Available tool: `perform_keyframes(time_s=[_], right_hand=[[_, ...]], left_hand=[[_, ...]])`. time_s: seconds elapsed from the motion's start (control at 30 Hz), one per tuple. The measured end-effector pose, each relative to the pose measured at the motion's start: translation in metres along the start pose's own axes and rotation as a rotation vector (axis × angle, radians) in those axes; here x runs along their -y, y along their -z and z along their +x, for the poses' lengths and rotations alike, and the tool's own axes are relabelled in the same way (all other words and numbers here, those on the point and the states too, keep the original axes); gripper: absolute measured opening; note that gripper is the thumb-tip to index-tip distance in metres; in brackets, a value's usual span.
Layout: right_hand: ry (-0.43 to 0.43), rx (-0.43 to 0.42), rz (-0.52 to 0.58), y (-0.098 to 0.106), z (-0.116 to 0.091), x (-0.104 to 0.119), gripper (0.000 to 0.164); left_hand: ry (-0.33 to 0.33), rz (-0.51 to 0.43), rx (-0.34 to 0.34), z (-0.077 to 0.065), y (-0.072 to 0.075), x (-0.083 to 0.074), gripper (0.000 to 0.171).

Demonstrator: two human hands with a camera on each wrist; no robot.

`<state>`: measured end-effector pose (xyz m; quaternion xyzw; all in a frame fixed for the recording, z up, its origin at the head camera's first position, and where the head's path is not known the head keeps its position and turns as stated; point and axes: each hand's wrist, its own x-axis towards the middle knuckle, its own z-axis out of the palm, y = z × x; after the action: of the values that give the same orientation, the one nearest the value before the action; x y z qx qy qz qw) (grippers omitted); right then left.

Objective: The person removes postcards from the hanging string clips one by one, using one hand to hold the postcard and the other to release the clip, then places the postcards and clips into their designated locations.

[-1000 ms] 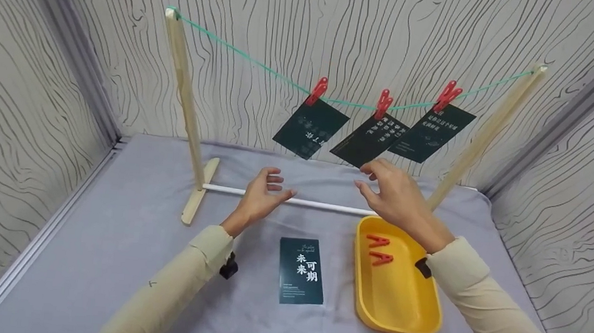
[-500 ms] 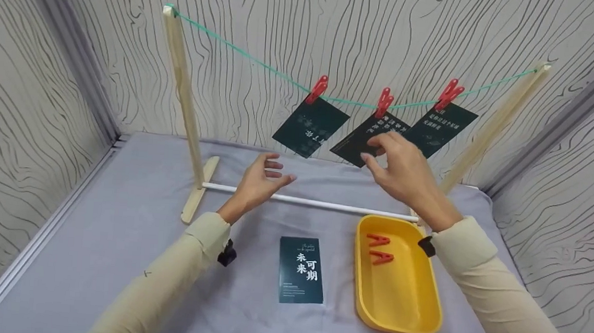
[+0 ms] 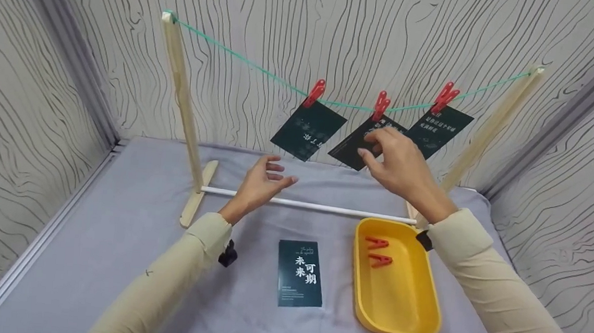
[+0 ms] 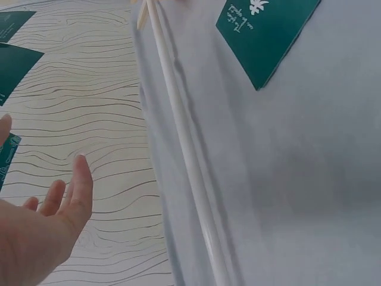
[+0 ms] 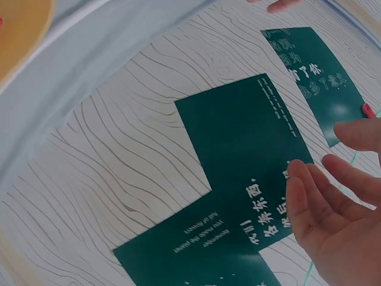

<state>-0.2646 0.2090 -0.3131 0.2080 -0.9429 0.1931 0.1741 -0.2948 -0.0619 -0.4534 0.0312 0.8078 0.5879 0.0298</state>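
"Where the green cord (image 3: pixel 242 58) sags between two wooden posts (image 3: pixel 181 96), what hangs?"

"Three dark green cards, each on a red clip (image 3: pixel 381 106): left card (image 3: pixel 308 132), middle card (image 3: pixel 348 150), right card (image 3: pixel 449 126). All tilted. Seen from the right wrist, middle and right overlap."

"Right hand (image 3: pixel 402 163)?"

"Up at the middle card, hiding part of it in the head view. Fingers curved, thumb parted from them, a clear gap between. Whether a fingertip touches the card, cannot tell."

"Left hand (image 3: pixel 260 185)?"

"Palm turned inward, fingers loosely bent, thumb spread well away. Lower than the left card and apart from it; crosses the white rod (image 3: pixel 336 209) in the head view."

"And down on the grey cloth (image 3: pixel 89 225)?"

"A flat card (image 3: pixel 300 274) between the forearms, large white characters facing up. To the right of it, a yellow tray (image 3: pixel 397 304). Two loose clips (image 3: pixel 384 259), also red, lie inside, towards the far left side. Beige sleeves (image 3: pixel 464 241) on both arms."
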Motion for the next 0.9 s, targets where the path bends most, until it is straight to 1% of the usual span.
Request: perform_keyframes(time_s=[0.13, 0.33, 0.43, 0.57, 0.73, 0.9], right_hand=[[0.009, -0.016, 0.017, 0.007, 0.012, 0.006, 0.029], [0.032, -0.031, 0.027, 0.009, 0.019, 0.006, 0.028], [0.043, -0.042, 0.032, 0.012, 0.021, 0.006, 0.027], [0.035, -0.032, 0.036, 0.015, 0.024, 0.012, 0.027], [0.026, -0.023, 0.032, 0.019, 0.032, 0.022, 0.028], [0.039, -0.017, 0.022, 0.02, 0.042, 0.031, 0.029]], left_hand=[[0.002, -0.004, -0.003, 0.002, 0.002, -0.006, 0.073], [-0.013, -0.045, 0.01, 0.002, 0.0, -0.001, 0.074], [-0.011, -0.04, 0.009, 0.002, -0.001, -0.001, 0.075], [-0.003, -0.026, -0.003, 0.002, -0.002, -0.006, 0.075], [-0.015, -0.006, -0.006, 0.003, -0.004, -0.01, 0.075], [-0.018, -0.051, -0.026, 0.004, -0.005, -0.011, 0.074]])
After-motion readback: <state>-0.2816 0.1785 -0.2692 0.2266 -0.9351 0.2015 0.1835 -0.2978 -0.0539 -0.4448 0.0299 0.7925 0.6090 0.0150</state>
